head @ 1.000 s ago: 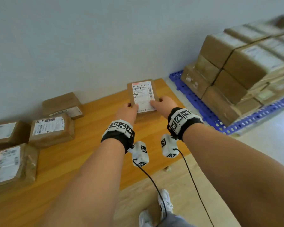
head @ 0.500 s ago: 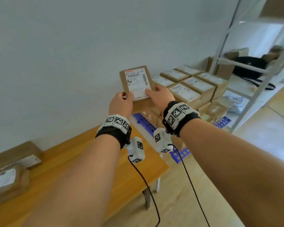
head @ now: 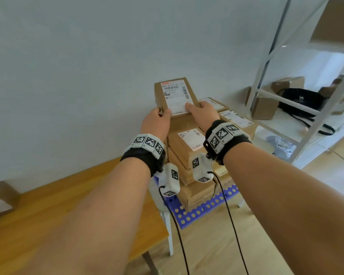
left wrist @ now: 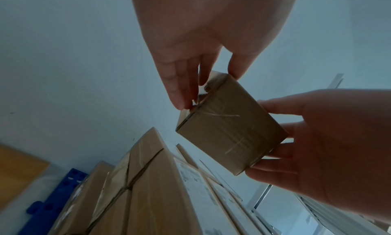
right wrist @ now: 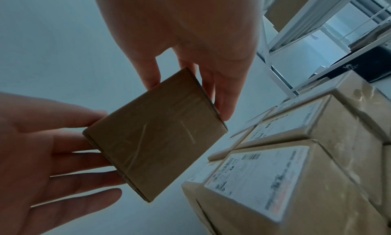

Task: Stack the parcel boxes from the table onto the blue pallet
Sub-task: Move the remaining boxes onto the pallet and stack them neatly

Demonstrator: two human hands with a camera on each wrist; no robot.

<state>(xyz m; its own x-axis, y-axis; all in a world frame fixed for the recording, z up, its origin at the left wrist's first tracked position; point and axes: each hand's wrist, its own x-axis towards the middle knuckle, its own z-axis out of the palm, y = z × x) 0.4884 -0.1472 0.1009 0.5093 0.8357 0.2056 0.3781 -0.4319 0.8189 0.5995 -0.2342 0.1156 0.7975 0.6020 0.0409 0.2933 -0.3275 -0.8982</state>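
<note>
Cardboard fills your head view: you've got a small parcel box (head: 175,96), white label up, held in the air above the stacked boxes (head: 189,147) on the blue pallet (head: 205,207). Your left hand (head: 156,124) grips its near left corner, your right hand (head: 203,115) the near right edge, thumbs on top. Down to your left is the wooden table (head: 68,197), with another box (head: 0,197) at its far left edge; off to the right, a white metal shelf (head: 286,100) with a black bag (head: 300,100).

Over to the left wrist: the left hand (left wrist: 203,43) pinches the box (left wrist: 230,123) at its corner, fingers (left wrist: 180,88) along the side and thumb on the other face, while the right hand (left wrist: 330,148) cups the opposite end. The stack (left wrist: 148,188) stands just below.

Right wrist now: the box (right wrist: 156,131) shows its taped underside, right hand (right wrist: 190,38) clamping one edge, left hand (right wrist: 38,148) with fingers spread under the other. It's clear of the labelled boxes (right wrist: 285,171) below.
</note>
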